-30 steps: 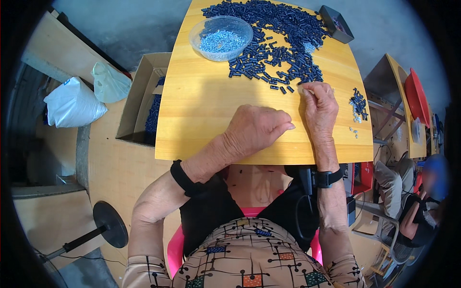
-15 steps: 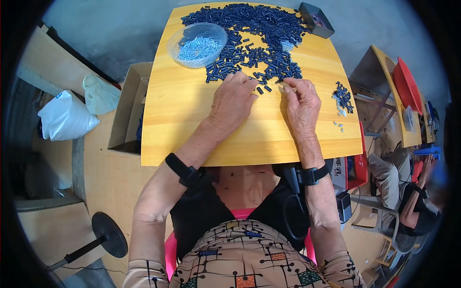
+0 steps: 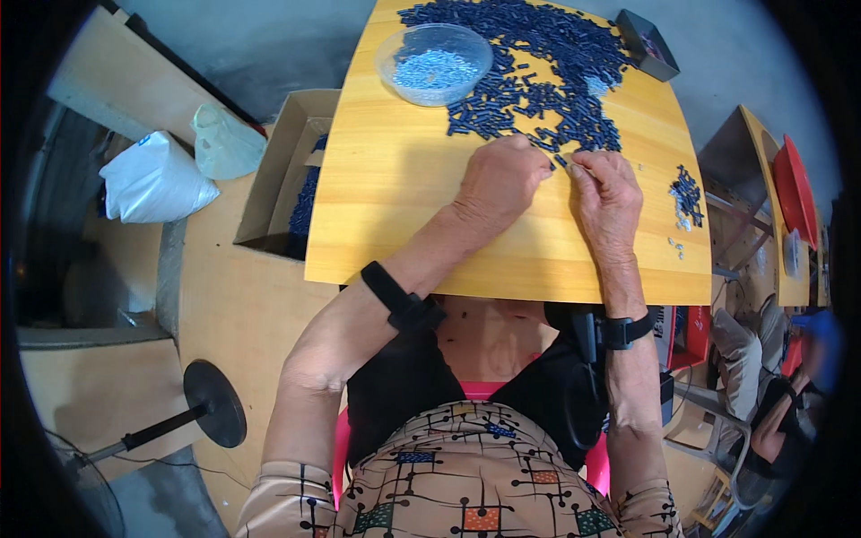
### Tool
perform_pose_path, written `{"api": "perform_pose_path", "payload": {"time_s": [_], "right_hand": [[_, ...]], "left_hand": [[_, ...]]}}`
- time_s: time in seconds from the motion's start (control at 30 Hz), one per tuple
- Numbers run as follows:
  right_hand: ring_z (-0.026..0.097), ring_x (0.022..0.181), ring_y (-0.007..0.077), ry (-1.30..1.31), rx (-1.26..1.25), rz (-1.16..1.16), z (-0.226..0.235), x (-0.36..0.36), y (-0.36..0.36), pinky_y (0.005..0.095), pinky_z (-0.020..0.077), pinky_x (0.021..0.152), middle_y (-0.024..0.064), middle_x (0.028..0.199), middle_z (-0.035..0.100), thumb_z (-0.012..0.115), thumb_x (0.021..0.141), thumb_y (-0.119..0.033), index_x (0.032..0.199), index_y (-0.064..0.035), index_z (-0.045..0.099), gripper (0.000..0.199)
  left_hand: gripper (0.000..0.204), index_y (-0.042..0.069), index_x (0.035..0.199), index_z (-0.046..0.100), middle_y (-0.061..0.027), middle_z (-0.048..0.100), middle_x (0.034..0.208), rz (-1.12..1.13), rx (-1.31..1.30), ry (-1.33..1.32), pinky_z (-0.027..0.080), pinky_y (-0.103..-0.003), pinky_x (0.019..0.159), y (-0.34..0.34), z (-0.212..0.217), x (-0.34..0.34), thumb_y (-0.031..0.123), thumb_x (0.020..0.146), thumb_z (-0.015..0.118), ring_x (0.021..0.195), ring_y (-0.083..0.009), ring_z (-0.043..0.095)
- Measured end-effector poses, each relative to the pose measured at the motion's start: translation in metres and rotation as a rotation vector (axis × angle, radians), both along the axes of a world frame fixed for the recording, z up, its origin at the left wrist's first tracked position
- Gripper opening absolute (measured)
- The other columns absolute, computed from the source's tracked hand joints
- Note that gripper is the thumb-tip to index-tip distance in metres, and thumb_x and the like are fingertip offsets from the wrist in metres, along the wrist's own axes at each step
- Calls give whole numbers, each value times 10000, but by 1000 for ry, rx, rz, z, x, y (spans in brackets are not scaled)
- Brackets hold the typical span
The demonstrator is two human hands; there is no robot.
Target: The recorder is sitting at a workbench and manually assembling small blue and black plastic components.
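Note:
My left hand (image 3: 504,184) is over the wooden table with its fingers curled in a pinch; a small dark tube-like piece (image 3: 551,166) shows at its fingertips. Close to its right, my right hand (image 3: 610,197) has thumb and forefinger pressed together, and whatever lies between them is too small to make out. Beyond both hands spreads a large heap of small dark blue, tube-shaped pieces (image 3: 556,40). One loose dark piece (image 3: 560,161) lies between the hands. A clear round bowl (image 3: 480,76) of small shiny silvery pieces stands left of the heap.
A dark open box (image 3: 659,58) sits at the table's far right corner. Small piles of dark pieces (image 3: 687,193) and silvery bits (image 3: 679,251) lie near the right edge. A cardboard box (image 3: 269,202) stands left of the table. At right, another person (image 3: 771,394) sits.
The whole view has shifted, so the table appears farther right. My hands have come closer together, both with fingers closed. The heap and bowl look unchanged.

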State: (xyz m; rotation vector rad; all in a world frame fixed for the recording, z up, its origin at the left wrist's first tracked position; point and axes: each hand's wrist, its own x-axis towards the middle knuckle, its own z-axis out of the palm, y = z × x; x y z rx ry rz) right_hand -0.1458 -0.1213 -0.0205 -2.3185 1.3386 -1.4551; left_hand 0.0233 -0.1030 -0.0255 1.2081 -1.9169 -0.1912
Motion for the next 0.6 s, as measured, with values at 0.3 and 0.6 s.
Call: {"api": "perform_pose_path", "payload": {"time_s": [0.3, 0.6], "right_hand": [[602, 743, 273, -127, 157, -71, -5, -3, -1, 344, 481, 692, 102, 752, 627, 677, 729, -3, 802, -32, 671, 78], [569, 697, 151, -294, 272, -100, -4, -7, 3, 263, 461, 644, 64, 760, 617, 672, 773, -13, 854, -18, 684, 82]], "left_hand": [[162, -5, 965, 689, -22, 655, 783, -45, 365, 493, 465, -218, 626, -7, -3, 11, 89, 848, 629, 690, -72, 568], [184, 3, 969, 683, -1, 634, 800, -102, 759, 893, 452, -199, 643, -7, 17, 20, 156, 874, 641, 694, -64, 544]]}}
